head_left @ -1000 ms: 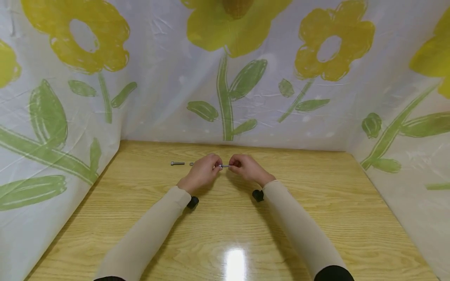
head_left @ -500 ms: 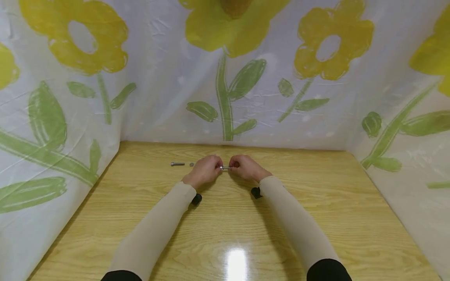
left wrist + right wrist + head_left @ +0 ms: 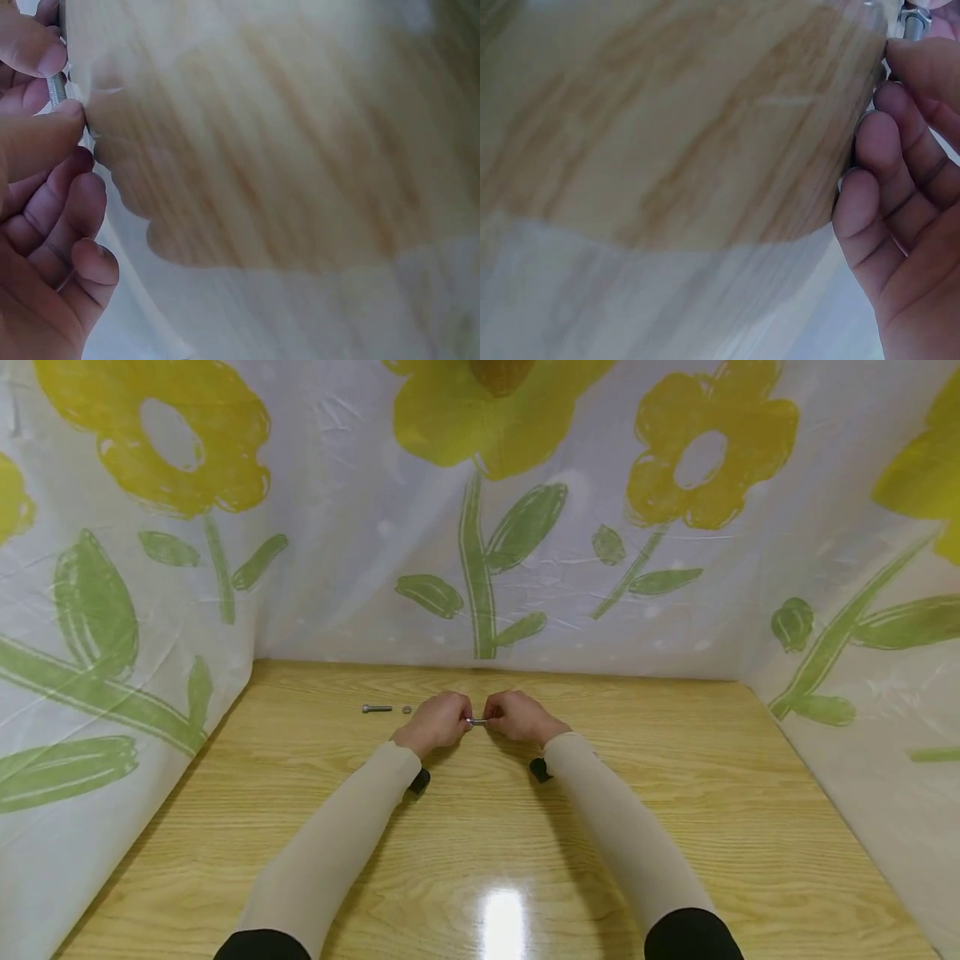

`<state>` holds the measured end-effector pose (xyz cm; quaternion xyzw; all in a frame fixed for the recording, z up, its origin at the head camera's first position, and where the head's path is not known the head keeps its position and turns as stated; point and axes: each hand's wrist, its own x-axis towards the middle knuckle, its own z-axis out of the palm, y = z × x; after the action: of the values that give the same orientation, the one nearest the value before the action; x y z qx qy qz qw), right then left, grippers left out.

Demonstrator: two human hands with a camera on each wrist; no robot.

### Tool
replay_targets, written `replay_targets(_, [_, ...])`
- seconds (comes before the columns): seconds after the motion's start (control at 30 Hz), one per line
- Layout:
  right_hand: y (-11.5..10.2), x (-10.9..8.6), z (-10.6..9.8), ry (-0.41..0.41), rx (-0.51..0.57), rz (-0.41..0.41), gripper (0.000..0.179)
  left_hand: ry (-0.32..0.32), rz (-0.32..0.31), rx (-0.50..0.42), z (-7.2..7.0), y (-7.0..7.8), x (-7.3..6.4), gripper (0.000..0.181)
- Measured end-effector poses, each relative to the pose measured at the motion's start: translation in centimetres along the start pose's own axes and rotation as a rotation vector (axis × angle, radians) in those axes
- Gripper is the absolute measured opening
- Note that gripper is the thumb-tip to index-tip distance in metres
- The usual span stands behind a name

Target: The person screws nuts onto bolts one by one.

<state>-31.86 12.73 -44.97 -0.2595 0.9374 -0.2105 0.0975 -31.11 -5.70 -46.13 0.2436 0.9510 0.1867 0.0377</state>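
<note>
Pinching the left end of a small metal bolt [image 3: 479, 722], your left hand [image 3: 439, 721] faces your right hand [image 3: 517, 716], whose thumb and fingertips grasp the other end. The bolt lies crosswise in the narrow gap between your hands, near the far side of the wooden table [image 3: 480, 835]; whether it touches the wood cannot be told. Your left wrist view shows its threaded shaft between the two sets of fingertips, while your remaining left fingers curl loosely below. From your right wrist, a wider, flat-sided metal piece [image 3: 913, 16] shows on the shaft close to your left fingertips; whether it is a nut or the bolt's head is unclear.

On the table to the left of your left hand lie a loose bolt [image 3: 377, 708], its head pointing left, and just beyond its tip a small nut [image 3: 407, 710], apart from it. You wear beige sleeves [image 3: 330, 843], with a black wrist camera [image 3: 420, 782] under each wrist. Behind the table hangs a pale curtain [image 3: 330, 568] printed with yellow flowers and green leaves.
</note>
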Motion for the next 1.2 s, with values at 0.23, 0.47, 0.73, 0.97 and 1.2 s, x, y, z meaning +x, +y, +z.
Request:
replay_targets(0.23, [0.2,0.2,0.3,0.001,-0.009,0.017,0.004,-0.016,-0.010,-0.036,-0.1,0.0,0.0,0.003])
replay_targets(0.47, [0.1,0.1,0.2,0.003,0.002,0.017,0.004,-0.020,-0.018,-0.066,-0.2,0.0,-0.1,0.003])
replay_targets(0.73, [0.1,-0.1,0.1,0.003,0.030,0.016,0.004,-0.009,-0.019,-0.093,-0.2,0.0,-0.2,0.009])
replay_targets(0.97, [0.3,-0.9,-0.1,0.051,0.074,0.024,0.005,0.028,-0.003,-0.121,-0.5,-0.3,-1.0,0.012])
replay_targets(1.2, [0.0,-1.8,0.4,0.080,0.167,0.000,0.006,0.035,-0.016,-0.180,-1.2,-0.1,-2.8,0.015])
